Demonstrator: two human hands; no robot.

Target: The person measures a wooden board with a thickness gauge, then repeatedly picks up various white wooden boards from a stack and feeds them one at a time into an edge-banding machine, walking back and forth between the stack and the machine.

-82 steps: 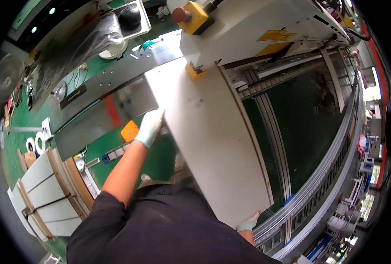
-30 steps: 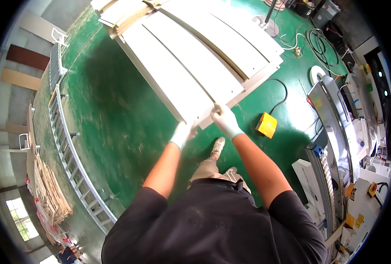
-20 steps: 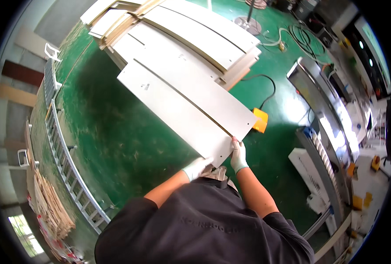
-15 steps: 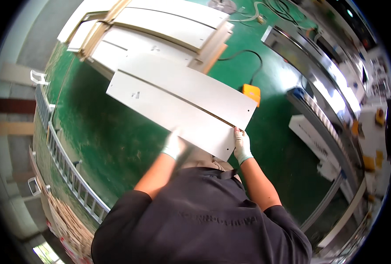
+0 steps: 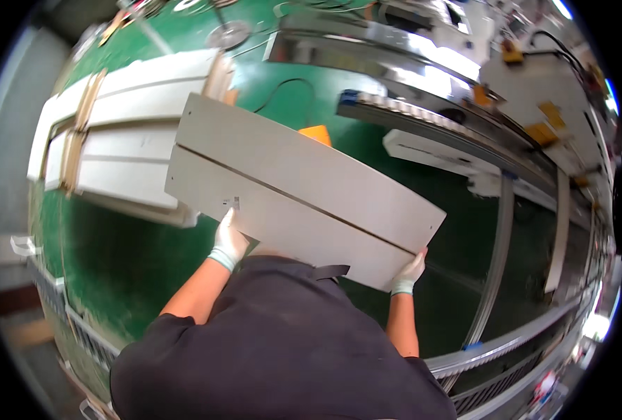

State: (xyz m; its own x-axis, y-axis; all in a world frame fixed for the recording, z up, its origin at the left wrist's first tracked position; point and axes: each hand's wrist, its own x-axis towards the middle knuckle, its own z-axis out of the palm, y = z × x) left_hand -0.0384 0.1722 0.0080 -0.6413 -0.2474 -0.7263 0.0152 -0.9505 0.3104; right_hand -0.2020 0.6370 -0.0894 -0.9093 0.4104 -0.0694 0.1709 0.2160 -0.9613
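A long white panel [image 5: 290,175] with a dark groove along its length is held in front of my body, tilted so its right end is nearer to me. My left hand [image 5: 230,239], in a white glove, grips the near long edge beside a small printed label, thumb on top. On the right end, my gloved right hand [image 5: 410,271] is closed round the edge by the groove. The fingers under the panel are hidden. Behind its left end lie stacks of similar white panels [image 5: 125,168] with brown cardboard between them.
A yellow box [image 5: 316,134] with a black cable is on the green floor [image 5: 143,259] beyond the panel. To the right run a roller conveyor [image 5: 423,115] and metal rails [image 5: 496,259]. A metal railing [image 5: 90,336] stands at the left.
My view has turned to the right, away from the stacks. The panel has come off the stack with my hands, and my left hand now grips its near edge.
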